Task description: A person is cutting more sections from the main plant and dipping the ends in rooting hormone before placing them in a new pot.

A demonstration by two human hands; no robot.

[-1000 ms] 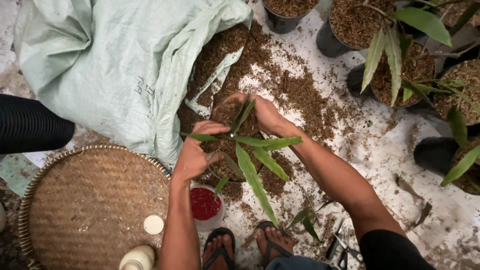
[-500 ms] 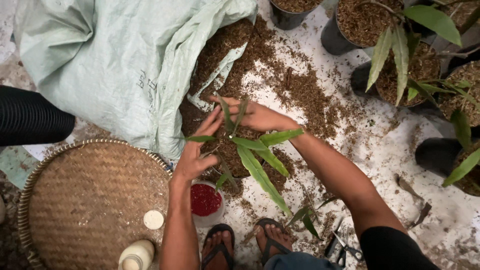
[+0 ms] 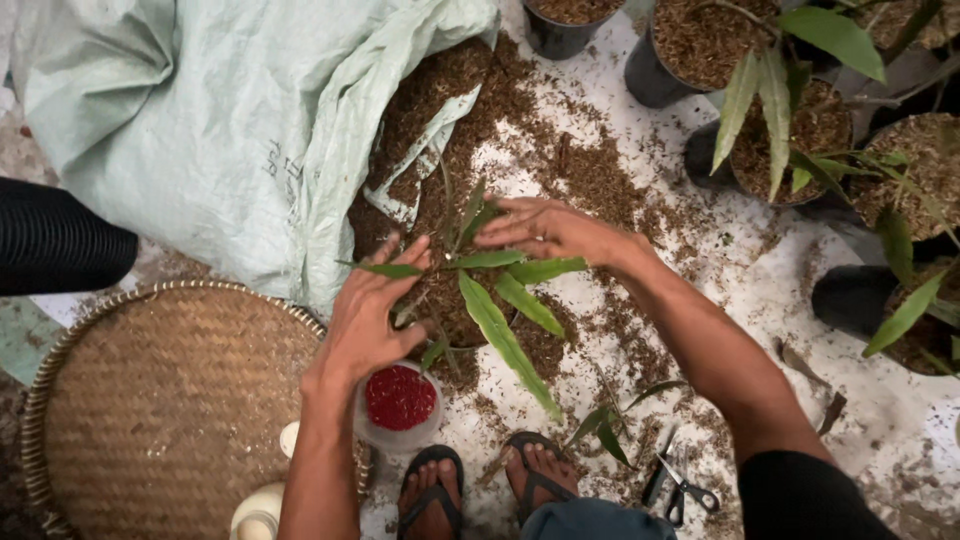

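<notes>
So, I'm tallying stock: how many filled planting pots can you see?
6 pots: one beside the left hand at, one at the top edge, one right of it, two under the leaves, one lower right. Leaves may hide others.

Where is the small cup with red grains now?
In the head view, the cup of red grains stands low, beside the left hand's wrist, between woven tray and sandalled feet.

left hand (image 3: 365,315) on seedling (image 3: 490,300) | right hand (image 3: 550,228) above | sack (image 3: 200,130)

1 head-worn view, looking steeply down from above, near arm's length, onto both hands and ground; no 2nd view shares it.
</notes>
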